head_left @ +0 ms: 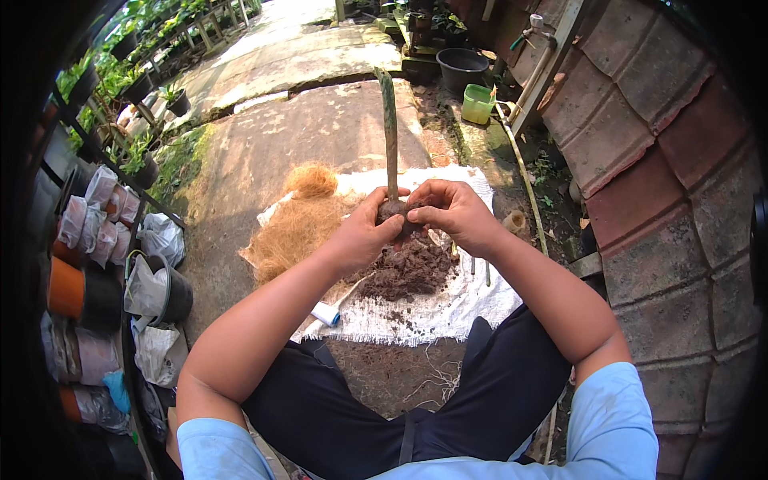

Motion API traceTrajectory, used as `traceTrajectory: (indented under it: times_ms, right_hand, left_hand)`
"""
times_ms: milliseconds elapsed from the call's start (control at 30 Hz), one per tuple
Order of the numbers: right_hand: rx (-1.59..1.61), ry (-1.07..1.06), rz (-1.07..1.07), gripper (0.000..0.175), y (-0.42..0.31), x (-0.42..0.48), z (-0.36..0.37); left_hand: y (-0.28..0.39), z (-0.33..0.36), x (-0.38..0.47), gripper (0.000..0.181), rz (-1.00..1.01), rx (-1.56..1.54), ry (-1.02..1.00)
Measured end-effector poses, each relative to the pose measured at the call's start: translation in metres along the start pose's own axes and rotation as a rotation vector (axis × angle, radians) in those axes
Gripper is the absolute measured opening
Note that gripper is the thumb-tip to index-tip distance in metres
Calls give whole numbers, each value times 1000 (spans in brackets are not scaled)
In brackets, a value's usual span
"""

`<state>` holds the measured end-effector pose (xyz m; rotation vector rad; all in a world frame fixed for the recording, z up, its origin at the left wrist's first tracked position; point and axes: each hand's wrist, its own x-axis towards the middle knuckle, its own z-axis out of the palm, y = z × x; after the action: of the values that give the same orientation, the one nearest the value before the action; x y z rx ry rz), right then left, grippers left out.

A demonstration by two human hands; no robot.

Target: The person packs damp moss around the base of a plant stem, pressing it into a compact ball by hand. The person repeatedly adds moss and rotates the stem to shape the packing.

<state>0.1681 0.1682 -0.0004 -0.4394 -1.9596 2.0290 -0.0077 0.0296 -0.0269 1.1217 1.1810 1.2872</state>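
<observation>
My left hand grips a clump of dark soil around the lower end of an upright plant cutting, a thick greenish-brown stem. My right hand presses more soil against the clump's right side with thumb and fingers. Below both hands a loose heap of moist brown soil lies on a frayed white woven sack. Left of the heap spreads a mat of tan coconut fibre, with a rounder wad of fibre beyond it. The underside of the clump is partly hidden by my fingers.
A white roll with a blue end rests at the sack's front edge. Pale roots lie between my legs. Pots and plastic bags line the left. A green container and black basin stand ahead; roof tiles flank the right.
</observation>
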Motion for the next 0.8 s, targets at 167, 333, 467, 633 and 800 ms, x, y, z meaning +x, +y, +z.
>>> traceTrajectory:
  times_ms: [167, 333, 467, 633, 800]
  right_hand:
    - [78, -22, 20, 14, 3, -1, -2]
    - [430, -20, 81, 20, 3, -3, -3]
    - [345, -15, 65, 32, -5, -4, 2]
    - [57, -43, 30, 38, -5, -4, -2]
    - [-219, 73, -22, 30, -5, -2, 8]
  left_hand:
    - [1, 4, -2, 40, 20, -44, -15]
    - [11, 8, -5, 37, -12, -140, 3]
    - [8, 0, -6, 34, -81, -376, -3]
    - [11, 6, -6, 35, -118, -319, 34]
    - [4, 12, -5, 40, -119, -215, 140]
